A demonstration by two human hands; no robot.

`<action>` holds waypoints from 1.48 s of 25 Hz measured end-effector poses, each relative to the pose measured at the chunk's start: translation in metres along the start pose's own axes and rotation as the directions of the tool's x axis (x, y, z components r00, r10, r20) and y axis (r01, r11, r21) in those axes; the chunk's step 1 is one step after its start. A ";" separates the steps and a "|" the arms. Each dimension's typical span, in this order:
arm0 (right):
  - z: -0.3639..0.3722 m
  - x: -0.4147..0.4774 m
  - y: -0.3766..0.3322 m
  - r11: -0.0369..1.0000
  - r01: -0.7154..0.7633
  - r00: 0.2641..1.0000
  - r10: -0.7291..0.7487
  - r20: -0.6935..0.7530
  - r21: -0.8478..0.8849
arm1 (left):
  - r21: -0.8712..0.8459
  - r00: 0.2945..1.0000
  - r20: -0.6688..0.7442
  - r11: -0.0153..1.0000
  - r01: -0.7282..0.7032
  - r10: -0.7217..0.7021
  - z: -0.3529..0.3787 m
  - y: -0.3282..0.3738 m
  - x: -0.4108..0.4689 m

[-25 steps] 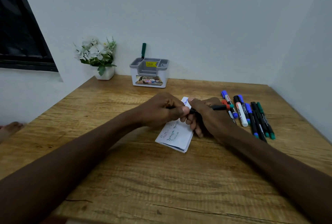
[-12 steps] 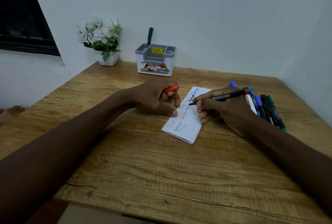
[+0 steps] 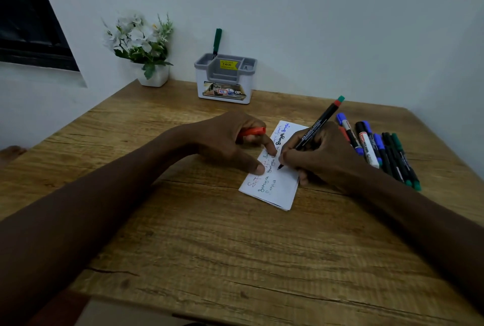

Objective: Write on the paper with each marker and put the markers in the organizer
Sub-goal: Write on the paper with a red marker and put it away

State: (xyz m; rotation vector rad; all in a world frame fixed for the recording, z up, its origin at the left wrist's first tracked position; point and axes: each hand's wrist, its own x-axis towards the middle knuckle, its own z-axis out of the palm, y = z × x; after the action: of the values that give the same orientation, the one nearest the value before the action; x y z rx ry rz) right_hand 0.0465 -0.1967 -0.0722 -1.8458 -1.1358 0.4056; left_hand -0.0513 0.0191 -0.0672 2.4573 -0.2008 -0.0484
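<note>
Marker (image 3: 318,124) lowered onto paper (image 3: 277,189), branded — Faber-Castell

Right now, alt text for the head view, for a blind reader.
A right hand holds a black marker tip-down on a small paper on a wooden table, while the left hand steadies the paper and holds a red cap. More markers lie to the right; an organizer by the wall holds one green marker.

Wood-grain table (image 3: 183,247) in a dim, white-walled corner.
Plain pale walls (image 3: 301,16) meeting behind the table at the right; dark window (image 3: 23,19) with black frame up at the left; white pot (image 3: 158,80) of white flowers (image 3: 136,35) at the table's far left edge, close to the wall; low light.
</note>
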 end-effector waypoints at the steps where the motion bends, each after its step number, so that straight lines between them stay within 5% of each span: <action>1: 0.000 -0.001 -0.001 1.000 0.001 1.000 -0.001 0.012 -0.006 | -0.007 1.000 0.007 1.000 -0.003 0.003 0.000 0.000 0.000; 37: 0.004 0.000 -0.002 0.997 -0.028 0.999 0.029 0.024 -0.075 | -0.032 1.000 0.024 0.999 -0.017 0.017 0.000 0.008 -0.004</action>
State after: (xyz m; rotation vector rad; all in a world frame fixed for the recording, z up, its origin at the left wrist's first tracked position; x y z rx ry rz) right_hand 0.0425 -0.1947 -0.0723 -1.9289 -1.1565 0.4083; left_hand -0.0562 0.0140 -0.0623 2.4239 -0.2296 -0.0734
